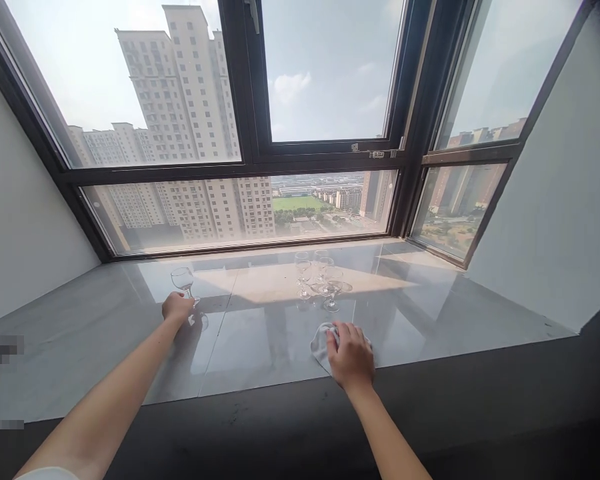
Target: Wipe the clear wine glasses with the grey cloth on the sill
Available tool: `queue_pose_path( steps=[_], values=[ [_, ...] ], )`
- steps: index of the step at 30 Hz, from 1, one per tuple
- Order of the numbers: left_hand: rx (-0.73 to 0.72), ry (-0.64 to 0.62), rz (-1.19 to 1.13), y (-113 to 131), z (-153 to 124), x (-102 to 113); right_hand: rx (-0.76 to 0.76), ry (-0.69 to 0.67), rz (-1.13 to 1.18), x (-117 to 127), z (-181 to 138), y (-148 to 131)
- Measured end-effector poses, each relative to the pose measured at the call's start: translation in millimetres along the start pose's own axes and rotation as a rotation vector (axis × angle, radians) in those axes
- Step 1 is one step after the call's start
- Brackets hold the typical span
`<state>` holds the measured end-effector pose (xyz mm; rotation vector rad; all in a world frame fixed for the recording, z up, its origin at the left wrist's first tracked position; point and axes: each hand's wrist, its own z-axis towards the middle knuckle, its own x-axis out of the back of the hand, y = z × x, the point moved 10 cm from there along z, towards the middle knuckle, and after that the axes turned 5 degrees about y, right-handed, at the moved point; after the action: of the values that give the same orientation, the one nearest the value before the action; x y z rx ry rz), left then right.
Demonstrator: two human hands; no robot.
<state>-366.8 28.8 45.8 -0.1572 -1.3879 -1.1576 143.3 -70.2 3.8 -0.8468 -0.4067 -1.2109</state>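
On the left of the tiled windowsill, my left hand (177,306) is closed around the lower part of a clear wine glass (181,277), which stands upright or nearly so. Whether its foot touches the tile is hard to tell. Near the sill's front edge, my right hand (353,355) grips a light grey cloth (322,345) that lies against the surface. Beyond that hand stands a cluster of several clear stemmed glasses; the nearest glass (333,283) is upright, and the others partly overlap behind it.
The glossy grey sill (260,347) ends at a front edge above a dark wall face (260,427). Dark-framed windows (253,167) rise behind it, with tall buildings outside. White walls (545,187) close in both sides.
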Motion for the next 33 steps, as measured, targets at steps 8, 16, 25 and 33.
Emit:
queue_pose_path(
  steps=[8, 16, 25, 33],
  values=[
    [-0.085, -0.069, -0.034, 11.2, -54.5, 11.4, 0.026, -0.008, -0.044, 2.1, -2.4, 0.0],
    [-0.426, -0.213, -0.149, 89.8, -115.9, -13.7, 0.072, 0.014, -0.050, -3.1, -3.5, 1.5],
    [-0.630, -0.295, -0.232, 168.2, -168.5, -44.9, 0.042, -0.008, -0.065, -2.0, -2.2, -0.6],
    [-0.592, -0.420, -0.319, 221.5, -191.4, -79.0, 0.015, -0.004, -0.040, 4.2, -0.8, -4.4]
  ],
)
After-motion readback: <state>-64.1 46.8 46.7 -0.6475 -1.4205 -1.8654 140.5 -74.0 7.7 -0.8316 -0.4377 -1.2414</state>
